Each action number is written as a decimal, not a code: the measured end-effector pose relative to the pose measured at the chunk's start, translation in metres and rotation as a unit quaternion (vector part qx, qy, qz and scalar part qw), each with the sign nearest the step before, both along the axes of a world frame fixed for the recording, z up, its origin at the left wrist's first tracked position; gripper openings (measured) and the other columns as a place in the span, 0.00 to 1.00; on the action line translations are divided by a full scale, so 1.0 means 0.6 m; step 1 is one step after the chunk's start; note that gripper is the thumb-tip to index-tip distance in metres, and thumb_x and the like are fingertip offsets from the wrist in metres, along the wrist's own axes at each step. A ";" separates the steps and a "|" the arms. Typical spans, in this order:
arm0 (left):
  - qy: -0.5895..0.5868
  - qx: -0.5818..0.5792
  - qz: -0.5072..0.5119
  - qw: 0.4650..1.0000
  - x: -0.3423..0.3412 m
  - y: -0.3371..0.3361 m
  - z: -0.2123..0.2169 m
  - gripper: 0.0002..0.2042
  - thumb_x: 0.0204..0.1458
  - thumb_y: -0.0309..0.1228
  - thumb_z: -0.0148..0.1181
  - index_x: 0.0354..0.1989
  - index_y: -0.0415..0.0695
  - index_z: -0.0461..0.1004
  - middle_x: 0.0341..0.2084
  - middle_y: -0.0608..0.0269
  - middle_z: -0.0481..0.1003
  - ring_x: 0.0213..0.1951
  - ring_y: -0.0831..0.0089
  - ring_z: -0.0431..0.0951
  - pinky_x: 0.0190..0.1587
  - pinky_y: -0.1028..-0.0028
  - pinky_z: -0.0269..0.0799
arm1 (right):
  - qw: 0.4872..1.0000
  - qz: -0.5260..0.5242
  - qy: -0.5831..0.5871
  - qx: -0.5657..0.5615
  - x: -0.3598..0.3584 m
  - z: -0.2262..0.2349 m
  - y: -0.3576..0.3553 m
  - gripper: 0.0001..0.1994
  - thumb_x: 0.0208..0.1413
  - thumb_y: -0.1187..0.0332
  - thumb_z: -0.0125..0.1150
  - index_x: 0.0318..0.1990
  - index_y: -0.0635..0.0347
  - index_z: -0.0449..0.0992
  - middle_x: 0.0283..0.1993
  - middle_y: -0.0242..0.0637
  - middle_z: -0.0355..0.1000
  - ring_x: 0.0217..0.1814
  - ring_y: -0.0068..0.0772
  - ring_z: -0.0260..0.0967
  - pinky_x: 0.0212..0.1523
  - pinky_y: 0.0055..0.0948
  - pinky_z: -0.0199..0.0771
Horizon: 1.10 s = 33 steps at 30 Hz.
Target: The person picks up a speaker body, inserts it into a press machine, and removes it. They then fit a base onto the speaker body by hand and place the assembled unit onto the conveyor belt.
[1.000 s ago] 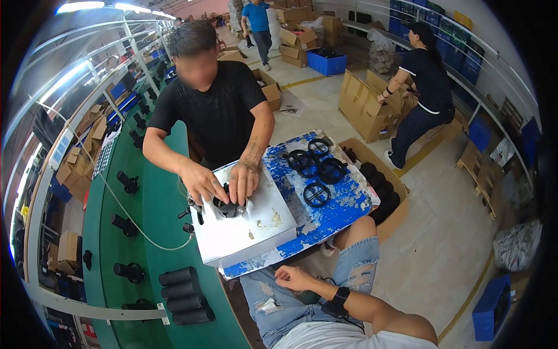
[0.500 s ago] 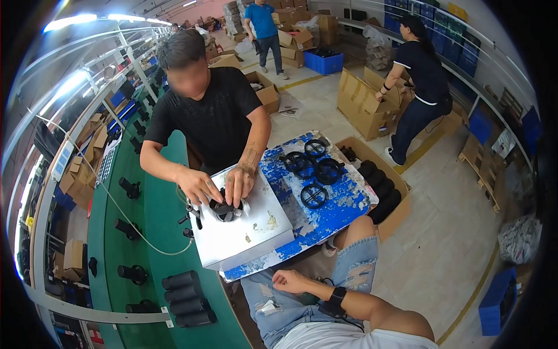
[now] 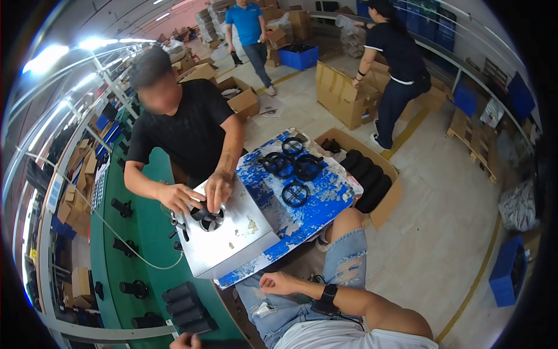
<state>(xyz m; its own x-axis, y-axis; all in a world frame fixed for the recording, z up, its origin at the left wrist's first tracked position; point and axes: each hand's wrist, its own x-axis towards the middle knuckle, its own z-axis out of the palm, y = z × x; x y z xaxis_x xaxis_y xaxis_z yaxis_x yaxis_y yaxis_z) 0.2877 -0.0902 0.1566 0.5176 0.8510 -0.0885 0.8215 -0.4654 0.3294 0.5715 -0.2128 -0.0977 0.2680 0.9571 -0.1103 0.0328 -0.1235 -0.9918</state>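
Note:
My right hand (image 3: 278,284) rests loosely curled over my thigh, with nothing visible in it. At the lower edge my left hand (image 3: 186,342) is cut off by the frame, its visible fingers bent. A dark shape lies beside it, and what the fingers hold is hidden. Just beyond that hand, several black cylinders (image 3: 187,302) lie side by side on the green bench (image 3: 152,232). Across from me, a co-worker's hands (image 3: 200,200) hold a black ring-shaped part (image 3: 199,213) at the round opening of a silver metal box (image 3: 232,241).
Several black spoked rings (image 3: 296,194) lie on a worn blue board (image 3: 325,203). An open carton (image 3: 388,214) of black cylinders stands to its right. Black parts (image 3: 135,289) stand along the bench. Another person (image 3: 398,58) bends at a large carton (image 3: 337,99); one walks behind.
My left hand has come into view at the lower edge, near the black cylinders. The view has shifted, and the co-worker's ring-shaped part is now tilted at the opening. My right hand stays on my thigh.

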 end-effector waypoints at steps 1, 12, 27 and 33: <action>0.001 -0.022 -0.034 0.999 0.042 -0.009 -0.007 0.16 0.52 0.39 0.59 0.35 0.35 0.77 0.26 0.49 0.78 0.28 0.59 0.78 0.36 0.68 0.72 | 0.999 0.028 0.033 0.011 -0.002 -0.002 0.000 0.14 0.56 0.63 0.60 0.44 0.63 0.71 0.39 0.36 0.76 0.41 0.26 0.75 0.42 0.25 0.75; -0.303 -0.142 -0.158 0.929 0.228 -0.046 -0.179 0.16 0.47 0.26 0.61 0.45 0.39 0.72 0.35 0.58 0.76 0.34 0.71 0.75 0.40 0.75 0.71 | 0.917 0.301 0.258 -0.023 0.006 0.063 -0.027 0.24 0.57 0.56 0.60 0.54 0.63 0.66 0.44 0.34 0.72 0.45 0.25 0.70 0.47 0.27 0.69; -0.480 -0.351 -0.063 0.801 0.231 -0.093 -0.251 0.31 0.49 0.40 0.60 0.57 0.35 0.58 0.42 0.54 0.71 0.44 0.71 0.73 0.47 0.72 0.70 | 0.936 -0.120 0.266 0.197 -0.012 0.185 -0.008 0.30 0.54 0.61 0.63 0.59 0.67 0.60 0.51 0.40 0.66 0.55 0.27 0.62 0.57 0.30 0.62; -0.415 -0.631 -0.114 0.646 0.245 -0.074 -0.206 0.34 0.51 0.53 0.52 0.54 0.32 0.60 0.34 0.50 0.74 0.30 0.66 0.78 0.32 0.70 0.77 | 0.878 -0.037 0.395 0.268 0.068 0.230 -0.017 0.32 0.49 0.58 0.65 0.59 0.60 0.60 0.50 0.42 0.67 0.54 0.35 0.65 0.55 0.32 0.65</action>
<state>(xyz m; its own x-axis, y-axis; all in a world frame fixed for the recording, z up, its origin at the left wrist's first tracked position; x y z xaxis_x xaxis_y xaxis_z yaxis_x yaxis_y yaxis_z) 0.4349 -0.1347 0.0331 0.9312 0.2668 -0.2483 0.0753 0.5257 0.8474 0.6122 -0.2229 0.0406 0.3737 0.9116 0.1714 -0.6800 0.3949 -0.6177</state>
